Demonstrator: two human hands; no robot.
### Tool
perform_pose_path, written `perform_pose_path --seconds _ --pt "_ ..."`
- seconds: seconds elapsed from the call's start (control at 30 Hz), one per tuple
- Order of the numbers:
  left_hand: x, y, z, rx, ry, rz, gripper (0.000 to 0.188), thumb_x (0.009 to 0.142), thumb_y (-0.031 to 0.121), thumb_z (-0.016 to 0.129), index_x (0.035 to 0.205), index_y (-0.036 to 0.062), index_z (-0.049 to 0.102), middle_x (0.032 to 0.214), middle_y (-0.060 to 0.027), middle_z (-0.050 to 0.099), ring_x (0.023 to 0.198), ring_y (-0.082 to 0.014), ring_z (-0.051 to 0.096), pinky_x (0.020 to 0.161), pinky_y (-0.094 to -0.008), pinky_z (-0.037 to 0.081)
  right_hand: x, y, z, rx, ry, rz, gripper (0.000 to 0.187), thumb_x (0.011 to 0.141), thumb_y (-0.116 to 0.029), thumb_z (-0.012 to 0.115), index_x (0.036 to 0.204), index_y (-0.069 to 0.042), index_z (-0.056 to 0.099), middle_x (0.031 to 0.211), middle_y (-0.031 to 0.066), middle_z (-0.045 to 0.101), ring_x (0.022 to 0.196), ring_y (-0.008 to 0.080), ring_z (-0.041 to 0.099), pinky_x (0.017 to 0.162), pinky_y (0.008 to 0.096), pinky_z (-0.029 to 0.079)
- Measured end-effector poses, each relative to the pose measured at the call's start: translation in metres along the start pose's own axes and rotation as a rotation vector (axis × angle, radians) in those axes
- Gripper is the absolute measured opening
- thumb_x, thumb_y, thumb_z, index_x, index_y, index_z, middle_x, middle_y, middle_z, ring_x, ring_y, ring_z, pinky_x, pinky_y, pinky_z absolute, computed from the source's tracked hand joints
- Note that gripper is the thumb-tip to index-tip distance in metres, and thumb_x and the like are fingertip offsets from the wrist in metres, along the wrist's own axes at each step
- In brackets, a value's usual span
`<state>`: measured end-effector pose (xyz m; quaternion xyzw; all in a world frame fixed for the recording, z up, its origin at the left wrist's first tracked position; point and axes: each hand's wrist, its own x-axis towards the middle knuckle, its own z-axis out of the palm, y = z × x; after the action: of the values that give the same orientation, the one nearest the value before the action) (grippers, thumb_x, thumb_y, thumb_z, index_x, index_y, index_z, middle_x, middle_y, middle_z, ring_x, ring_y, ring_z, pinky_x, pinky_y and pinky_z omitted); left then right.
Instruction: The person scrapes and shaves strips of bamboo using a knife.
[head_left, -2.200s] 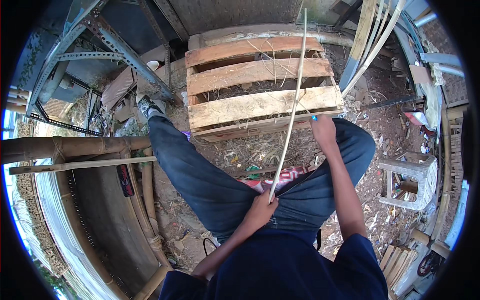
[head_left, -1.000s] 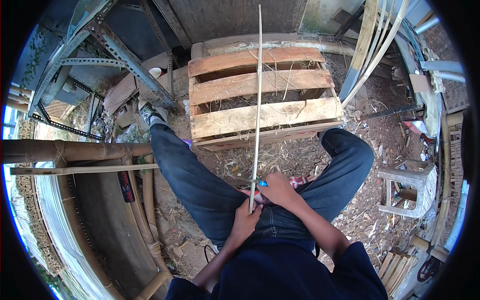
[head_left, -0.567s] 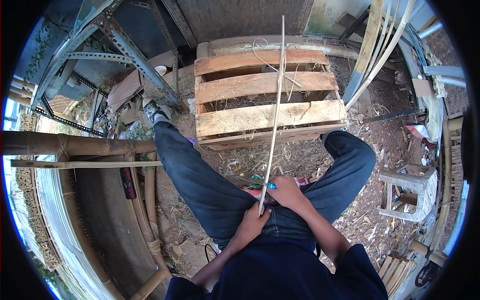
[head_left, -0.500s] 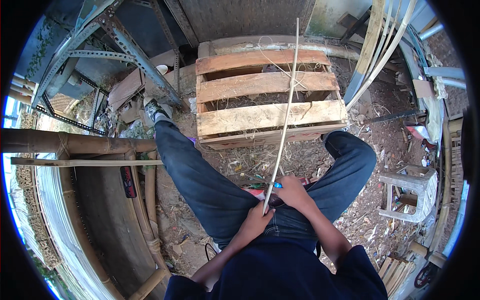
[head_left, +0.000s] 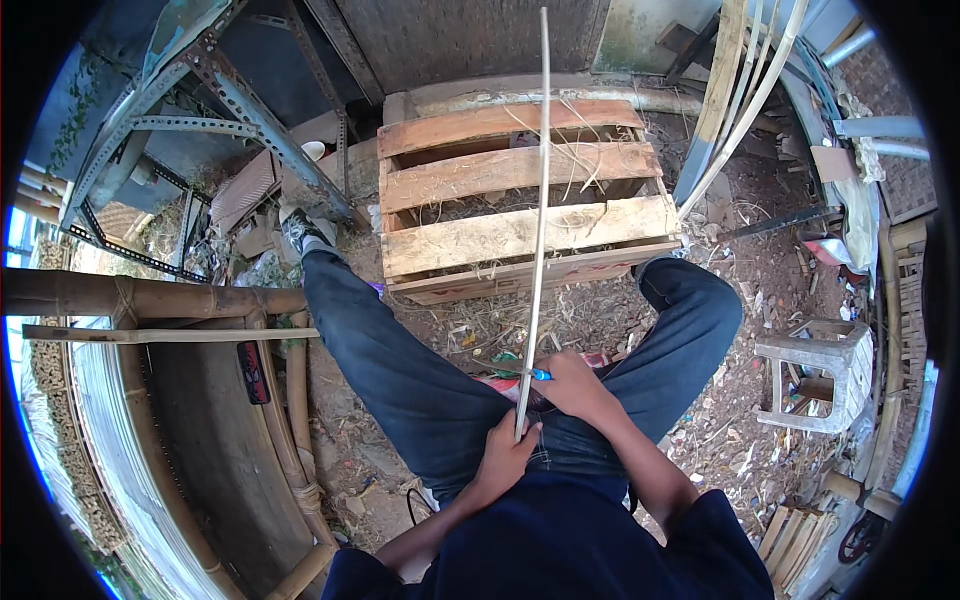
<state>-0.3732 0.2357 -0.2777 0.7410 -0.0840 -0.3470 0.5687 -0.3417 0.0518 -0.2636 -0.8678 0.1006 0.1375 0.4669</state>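
A long, thin pale strip (head_left: 540,220), apparently bamboo, runs from my lap out over a slatted wooden crate. My left hand (head_left: 505,458) is closed around its near end, close to my body. Just beyond, my right hand (head_left: 575,388) is closed on a knife with a blue handle (head_left: 541,375). The knife lies across the strip where the two meet; its blade is small and hard to make out. Behind the hands, something red and white (head_left: 597,359) shows between my thighs, partly hidden.
The wooden crate (head_left: 520,178) stands ahead between my feet, with curly shavings on it. A bamboo bench frame (head_left: 200,292) is at left, with a dark phone-like object (head_left: 253,372). A worn stool (head_left: 825,380) stands right. Long strips (head_left: 752,110) lean at the far right.
The strip's far end has swung left and now points more nearly straight ahead. Both hands have shifted slightly left in the picture, keeping their holds; the whole view has also shifted a little.
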Motion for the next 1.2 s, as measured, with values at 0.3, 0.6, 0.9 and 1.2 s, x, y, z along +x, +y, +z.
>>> perform_pose_path --seconds 0.3,0.6,0.9,1.2 --pt "-0.003 0.017 -0.011 -0.348 0.016 -0.361 0.023 0.095 0.013 0.052 0.082 0.0102 0.034 0.055 0.0017 0.034 0.035 -0.0061 0.034 0.03 -0.0253 0.026 0.018 -0.005 0.029 -0.14 -0.057 -0.057 0.029 0.078 -0.024 0.06 0.077 0.004 0.067 0.07 0.0282 0.06 0.072 0.0457 0.061 0.074 0.0505 0.049" --pt "0.035 0.019 0.029 -0.086 -0.349 -0.237 0.025 0.095 0.022 0.054 0.083 0.0045 0.041 0.056 -0.0019 0.042 0.039 -0.0109 0.043 0.034 -0.0292 0.035 -0.022 0.055 -0.017 0.151 0.15 0.147 0.026 0.078 -0.017 0.06 0.077 0.008 0.065 0.062 0.0266 0.057 0.06 0.0386 0.06 0.062 0.0439 0.045" --pt "0.057 0.02 0.031 0.024 -0.287 0.072 0.024 0.094 0.02 0.057 0.102 -0.0012 0.049 0.066 -0.0012 0.045 0.051 -0.0076 0.045 0.045 -0.0267 0.038 -0.023 0.052 -0.031 0.16 0.298 0.275 0.024 0.08 -0.015 0.059 0.073 0.008 0.065 0.058 0.0151 0.06 0.056 0.017 0.059 0.057 0.0325 0.044" --pt "0.024 0.025 -0.001 -0.029 -0.005 -0.056 0.018 0.093 0.014 0.055 0.09 -0.0022 0.048 0.059 -0.0128 0.049 0.048 -0.0215 0.052 0.047 -0.0387 0.04 0.015 -0.003 -0.001 0.073 0.066 0.048 0.025 0.08 -0.017 0.06 0.075 0.007 0.063 0.067 0.0294 0.056 0.07 0.0448 0.059 0.067 0.0479 0.046"
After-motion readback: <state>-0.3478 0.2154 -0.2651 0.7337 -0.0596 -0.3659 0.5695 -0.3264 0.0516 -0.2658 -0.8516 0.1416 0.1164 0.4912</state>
